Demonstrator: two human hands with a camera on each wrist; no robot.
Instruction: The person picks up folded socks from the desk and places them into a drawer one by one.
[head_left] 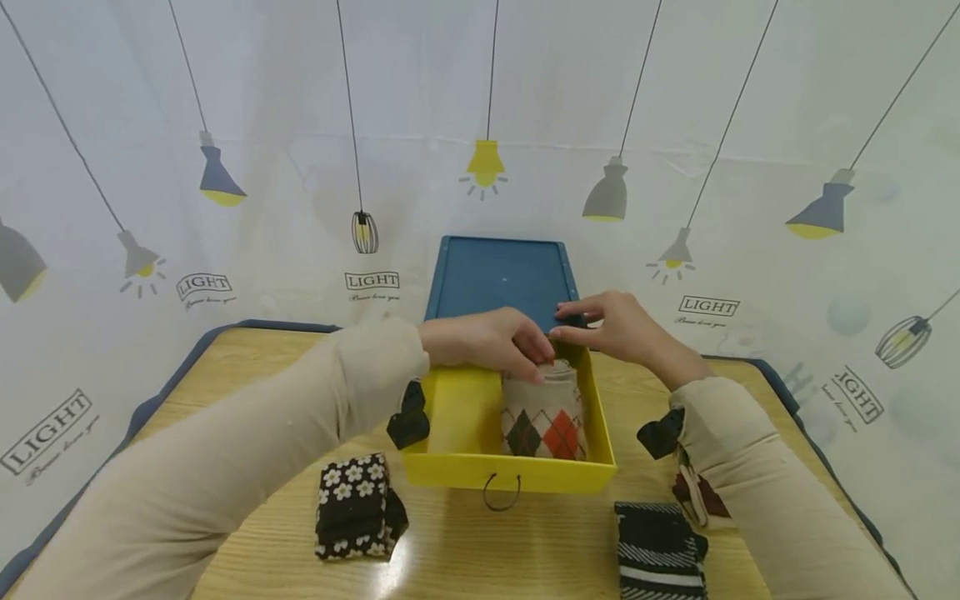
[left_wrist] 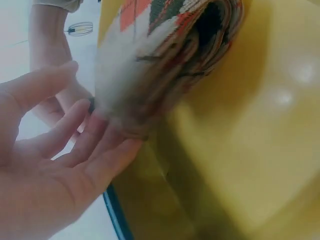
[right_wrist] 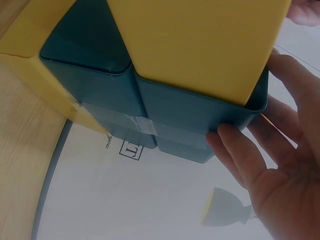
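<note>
A folded pair of beige argyle socks [head_left: 542, 417] with red and dark diamonds stands in the right part of the yellow drawer [head_left: 508, 473]. At the socks' far end, my left hand [head_left: 491, 337] touches them with its fingertips; the left wrist view shows the fingers [left_wrist: 107, 150] extended against the socks [left_wrist: 145, 65], the thumb apart. My right hand [head_left: 618, 329] holds the corner of the blue-green case [right_wrist: 195, 107] behind the drawer, thumb and fingers on different sides. In the right wrist view, the yellow drawer [right_wrist: 200, 45] sticks out of that case.
Folded black socks with white flowers [head_left: 351, 508] lie left of the drawer. To the right lie black-and-white striped socks [head_left: 660, 554] and dark red-and-beige socks [head_left: 705, 496], partly behind my sleeve. The case's blue top [head_left: 502, 279] stands before the lamp-print backdrop [head_left: 420, 92].
</note>
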